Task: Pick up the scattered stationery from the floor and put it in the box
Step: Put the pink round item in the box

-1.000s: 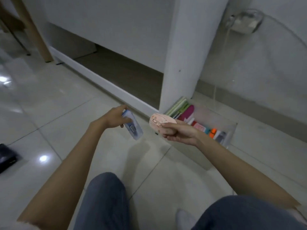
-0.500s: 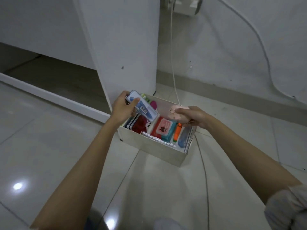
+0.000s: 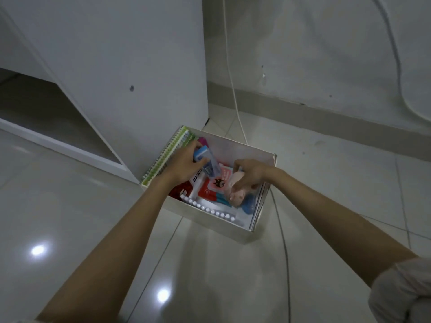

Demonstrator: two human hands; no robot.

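Note:
A white open box point(image 3: 217, 222) stands on the tiled floor against a white cabinet panel. Inside it are a green spiral notebook point(image 3: 166, 155) upright along the left wall, a red packet point(image 3: 211, 190), a pink card with a black cat point(image 3: 219, 183) and a blue item point(image 3: 248, 203). My left hand point(image 3: 184, 162) is inside the box, shut on a clear blue-and-white pack point(image 3: 45, 164). My right hand point(image 3: 250, 172) is low in the box's right side, shut on a pink computer mouse point(image 3: 238, 191).
The white cabinet panel point(image 3: 130, 66) rises just behind and left of the box. A white cable point(image 3: 235, 94) hangs down the wall behind it, and a dark cable point(image 3: 283, 241) runs over the floor to the right. Glossy tiles surround the box.
Both hands have gone down from above the box's rim into the box, carrying the blue-and-white pack and the pink mouse. The view has closed in on the box.

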